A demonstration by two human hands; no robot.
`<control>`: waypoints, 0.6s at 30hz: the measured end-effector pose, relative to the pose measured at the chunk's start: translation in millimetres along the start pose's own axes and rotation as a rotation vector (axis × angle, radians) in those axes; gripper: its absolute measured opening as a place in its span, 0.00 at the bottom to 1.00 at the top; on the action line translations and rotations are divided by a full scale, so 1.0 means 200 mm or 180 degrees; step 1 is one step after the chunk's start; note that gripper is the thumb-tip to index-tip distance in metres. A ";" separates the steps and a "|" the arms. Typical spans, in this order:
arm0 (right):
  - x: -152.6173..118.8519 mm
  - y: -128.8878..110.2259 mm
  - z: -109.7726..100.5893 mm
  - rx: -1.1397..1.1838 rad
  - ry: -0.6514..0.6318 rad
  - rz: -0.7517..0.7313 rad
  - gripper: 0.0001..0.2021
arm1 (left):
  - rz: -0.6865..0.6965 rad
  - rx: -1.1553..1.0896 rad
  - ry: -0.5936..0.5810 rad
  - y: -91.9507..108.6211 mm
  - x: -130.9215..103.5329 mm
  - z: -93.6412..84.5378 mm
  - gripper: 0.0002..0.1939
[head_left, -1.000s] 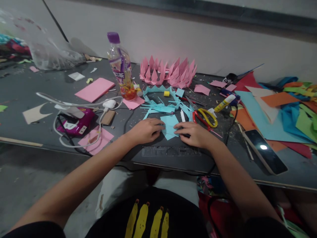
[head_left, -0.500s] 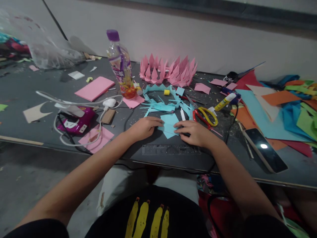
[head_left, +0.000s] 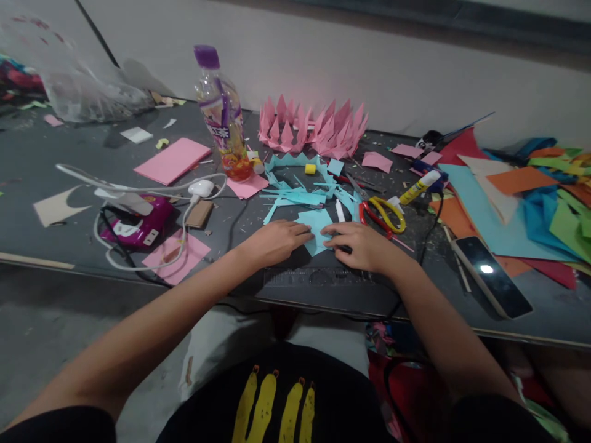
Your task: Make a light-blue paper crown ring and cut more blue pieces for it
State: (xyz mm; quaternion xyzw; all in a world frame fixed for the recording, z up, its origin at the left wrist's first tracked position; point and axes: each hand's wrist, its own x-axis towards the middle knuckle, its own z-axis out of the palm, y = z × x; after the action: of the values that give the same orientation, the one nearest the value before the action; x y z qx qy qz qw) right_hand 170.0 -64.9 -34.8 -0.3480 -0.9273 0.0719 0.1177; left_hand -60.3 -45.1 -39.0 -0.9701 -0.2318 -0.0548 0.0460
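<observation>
A small piece of light-blue paper [head_left: 317,229] lies flat on the dark table between my two hands. My left hand [head_left: 281,241] rests on its left side, fingers stretched out over the paper. At the paper's right edge, my right hand [head_left: 357,246] touches it with its fingertips, the thumb apart from the forefinger. Just beyond are cut blue strips and a zigzag-edged blue paper band [head_left: 295,161]. A clear ruler [head_left: 318,277] lies in front of my hands, near the table's edge. Scissors with red and yellow handles [head_left: 385,215] lie right of my right hand.
Behind stand pink pointed paper crowns [head_left: 339,132] and a purple-capped drink bottle [head_left: 221,117]. To the left are a purple power adapter [head_left: 143,224] with looping white cable and pink sheets [head_left: 173,160]. A phone [head_left: 493,277], a glue stick [head_left: 419,187] and coloured paper [head_left: 489,209] lie right.
My left hand has slid right, farther over the blue paper. My right hand has shifted only slightly. The view has moved a little.
</observation>
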 end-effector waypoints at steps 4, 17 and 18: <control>0.02 -0.03 -0.01 -0.0128 -0.0127 0.0000 0.13 | -0.0043 0.0046 -0.0166 0.03 0.02 -0.02 0.17; 0.05 -0.07 -0.07 -0.0296 -0.0413 0.0978 0.11 | -0.0678 -0.0751 -0.0211 -0.07 -0.07 -0.05 0.25; 0.04 -0.06 -0.07 -0.0270 -0.0361 0.0961 0.11 | -0.0732 -0.0735 -0.0199 -0.09 -0.07 -0.05 0.25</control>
State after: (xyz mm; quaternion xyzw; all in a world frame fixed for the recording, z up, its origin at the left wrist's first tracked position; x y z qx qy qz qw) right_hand 160.4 -68.8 -16.6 -0.4833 -0.8719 0.0691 0.0382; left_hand -82.0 -37.5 -30.3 -0.9373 -0.3348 -0.0558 -0.0795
